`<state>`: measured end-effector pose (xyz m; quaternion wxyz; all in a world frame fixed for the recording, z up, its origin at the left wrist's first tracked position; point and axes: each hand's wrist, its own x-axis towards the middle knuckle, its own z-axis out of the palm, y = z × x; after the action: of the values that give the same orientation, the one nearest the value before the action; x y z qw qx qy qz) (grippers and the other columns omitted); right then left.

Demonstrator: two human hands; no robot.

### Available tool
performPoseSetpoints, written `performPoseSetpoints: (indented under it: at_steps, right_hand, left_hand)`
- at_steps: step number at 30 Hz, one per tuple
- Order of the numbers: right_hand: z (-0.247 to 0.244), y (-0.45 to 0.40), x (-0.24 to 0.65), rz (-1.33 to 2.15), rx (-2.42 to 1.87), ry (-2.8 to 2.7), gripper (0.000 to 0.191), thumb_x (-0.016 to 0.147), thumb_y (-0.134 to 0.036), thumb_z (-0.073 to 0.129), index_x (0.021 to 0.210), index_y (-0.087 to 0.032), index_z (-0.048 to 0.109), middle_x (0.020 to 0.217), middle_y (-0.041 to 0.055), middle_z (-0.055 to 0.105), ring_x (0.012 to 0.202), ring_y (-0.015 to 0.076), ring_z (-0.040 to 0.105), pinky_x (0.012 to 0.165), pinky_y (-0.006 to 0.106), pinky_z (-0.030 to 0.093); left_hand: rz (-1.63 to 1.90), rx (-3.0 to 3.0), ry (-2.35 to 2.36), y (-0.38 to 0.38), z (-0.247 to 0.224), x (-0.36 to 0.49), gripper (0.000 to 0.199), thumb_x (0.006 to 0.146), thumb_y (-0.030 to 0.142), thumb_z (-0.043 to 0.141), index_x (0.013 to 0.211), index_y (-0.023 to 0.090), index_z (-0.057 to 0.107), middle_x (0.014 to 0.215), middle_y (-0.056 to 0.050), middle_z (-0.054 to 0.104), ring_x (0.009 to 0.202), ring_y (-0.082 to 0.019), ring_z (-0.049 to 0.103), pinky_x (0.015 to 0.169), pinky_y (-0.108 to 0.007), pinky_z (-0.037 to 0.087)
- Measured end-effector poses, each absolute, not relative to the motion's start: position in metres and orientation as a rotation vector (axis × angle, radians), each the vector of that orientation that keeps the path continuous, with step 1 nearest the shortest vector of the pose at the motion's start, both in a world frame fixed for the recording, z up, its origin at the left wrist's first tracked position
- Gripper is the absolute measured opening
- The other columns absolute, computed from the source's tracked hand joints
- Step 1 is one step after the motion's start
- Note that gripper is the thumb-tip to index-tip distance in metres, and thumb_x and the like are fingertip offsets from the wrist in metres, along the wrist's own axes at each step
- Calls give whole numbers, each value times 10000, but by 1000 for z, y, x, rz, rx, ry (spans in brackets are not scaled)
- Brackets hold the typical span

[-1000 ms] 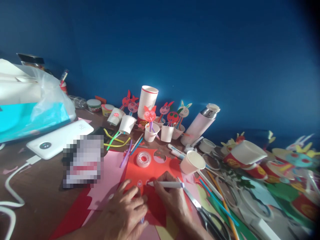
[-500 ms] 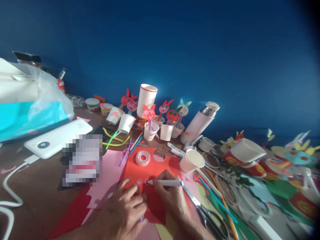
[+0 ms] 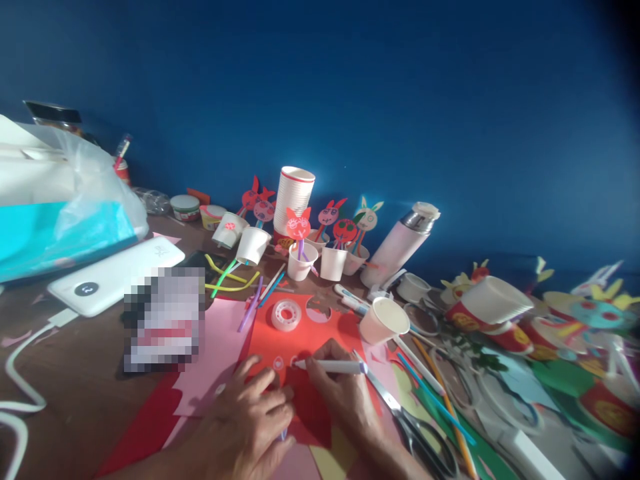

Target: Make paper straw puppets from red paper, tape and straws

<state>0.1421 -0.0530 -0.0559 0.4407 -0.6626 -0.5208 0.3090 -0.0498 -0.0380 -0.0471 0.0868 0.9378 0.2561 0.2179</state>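
Note:
My right hand (image 3: 340, 387) is closed around a white marker (image 3: 335, 366) with a purple-blue end. The marker's tip touches an orange-red paper sheet (image 3: 325, 337). Two small white eye-like outlines are on the sheet, the left one with a heart-like mark inside; the right one is partly covered by the tip. My left hand (image 3: 255, 413) rests on the sheet's lower left with bent fingers. A small purple piece, apparently a marker cap (image 3: 283, 435), sticks out between its thumb and fingers. A roll of tape (image 3: 287, 315) lies on the sheet, left of a round cut-out hole.
Scissors (image 3: 405, 413) and a white paper cup (image 3: 384, 321) stand close by my right hand. Behind are paper cups with animal-face puppets (image 3: 299, 227), a cup stack (image 3: 295, 200) and a thermos (image 3: 400, 247). A power bank (image 3: 120, 273) lies left.
The marker's tip has shifted very slightly at the right eye-like outline. My left hand stays in place on the sheet.

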Motion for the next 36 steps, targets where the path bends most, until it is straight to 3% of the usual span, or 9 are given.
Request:
performPoseSetpoints:
  at_steps: [12, 30, 36]
  right_hand:
    - [-49, -53, 141, 794, -1637, -1277, 197, 739, -268, 567, 605, -216, 433, 558, -25, 523, 528, 120, 451, 510, 227, 356]
    - [-62, -53, 141, 775, -1611, -1224, 197, 771, -293, 582, 633, -217, 464, 562, -33, 520, 519, 119, 450, 475, 217, 355]
    - [-63, -52, 142, 751, -1634, -1236, 209, 789, -290, 569, 629, -216, 457, 570, -36, 516, 531, 121, 458, 488, 219, 364]
  left_hand:
    - [846, 2797, 660, -31, -74, -50, 136, 916, 305, 548, 1008, 249, 631, 1018, 31, 729, 1074, -220, 581, 1143, -419, 201]
    - [830, 2761, 675, -32, -75, -50, 167, 907, 307, 550, 1035, 257, 646, 1020, 19, 730, 1071, -234, 596, 1105, -456, 286]
    - [865, 2758, 672, -32, -72, -50, 153, 907, 292, 538, 1010, 253, 645, 1014, 27, 734, 1071, -230, 596, 1123, -441, 256]
